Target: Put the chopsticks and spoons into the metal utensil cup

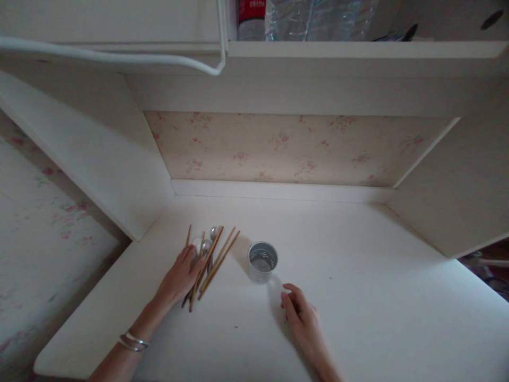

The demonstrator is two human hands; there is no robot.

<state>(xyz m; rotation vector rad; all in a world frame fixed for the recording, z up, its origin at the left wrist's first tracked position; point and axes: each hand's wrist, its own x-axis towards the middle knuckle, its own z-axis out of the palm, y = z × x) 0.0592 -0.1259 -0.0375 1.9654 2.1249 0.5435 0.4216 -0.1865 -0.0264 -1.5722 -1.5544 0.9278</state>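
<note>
white table (pixel 358 297) is the biggest thing here & carries all the stuff, fwiw. next size down, 2 hands: left hand (pixel 181 276) is reaching in over the pile w/ its fingers spread on the left side, thumb against the sticks. can't tell if it's actually gripping any or just resting on them tbh. right hand (pixel 304 323) is loosely curled w/ nothing in it afaict, just off the near right side of the cup.

metal cup (pixel 260 277), qty 1, stands upright, mouth up, holes in its wall. it's between the hands but closer to the right one, & just right of the pile. so from the left hand it's off to the right, w/ most of the pile in between.

chopsticks (pixel 222 260): at least 5 by my count, maybe more b/c they overlap & the hand hides some. long axis runs diagonally, near left to far right, approx parallel but fanned a bit. left hand's def the nearer one, already touching.

spoons, 2 for sure: one bowl (pixel 213 232) at the far end, the other bowl (pixel 206 246) closer to the fingers. there's also a pale roundish thing (pixel 196 243) by the fingertips, idk what.
</note>
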